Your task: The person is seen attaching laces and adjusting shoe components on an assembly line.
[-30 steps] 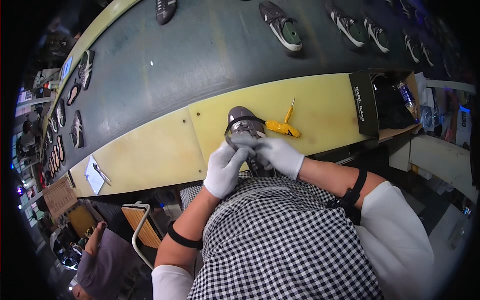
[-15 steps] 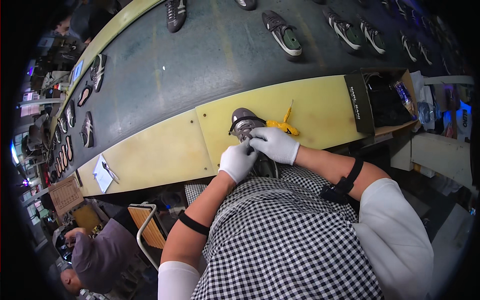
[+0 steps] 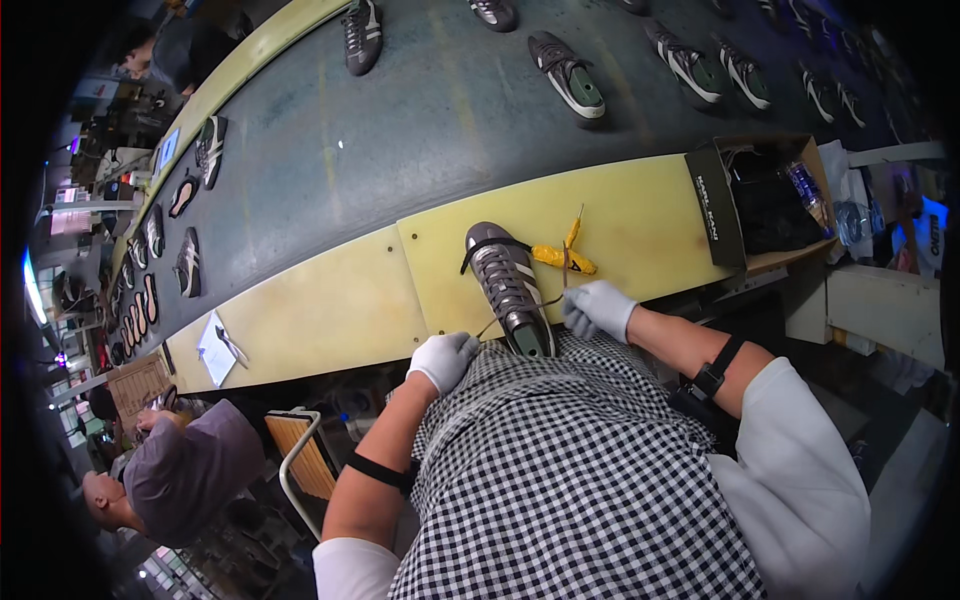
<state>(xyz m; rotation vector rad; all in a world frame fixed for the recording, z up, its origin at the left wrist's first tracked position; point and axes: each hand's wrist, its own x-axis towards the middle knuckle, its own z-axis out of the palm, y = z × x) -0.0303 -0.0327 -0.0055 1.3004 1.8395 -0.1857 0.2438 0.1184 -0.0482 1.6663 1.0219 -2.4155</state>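
Note:
A grey sneaker (image 3: 492, 270) with white side stripes lies on the yellow bench edge in front of me, toe pointing away. Its grey shoelace is threaded up the front, and the loose ends are pulled out to both sides. My left hand (image 3: 445, 361), in a white glove, is closed on one lace end to the left of the heel. To the right, my right hand (image 3: 598, 309), gloved as well, pinches the other end. Across the toe runs a black strap (image 3: 500, 241), reaching a yellow-wrapped tool (image 3: 563, 258) with a thin tip. Green stuffing (image 3: 528, 340) shows in the shoe opening.
Beyond the bench edge, a dark conveyor belt (image 3: 300, 190) carries several similar shoes. An open box (image 3: 790, 200) of dark items stands at the right. Paper with scissors (image 3: 222, 348) lies to the left. Another person (image 3: 190, 475) works at the lower left.
My hands have moved apart from over the laces, left hand to the lower left, right hand to the right, drawing the lace ends outward. Shoes on the belt have shifted slightly right.

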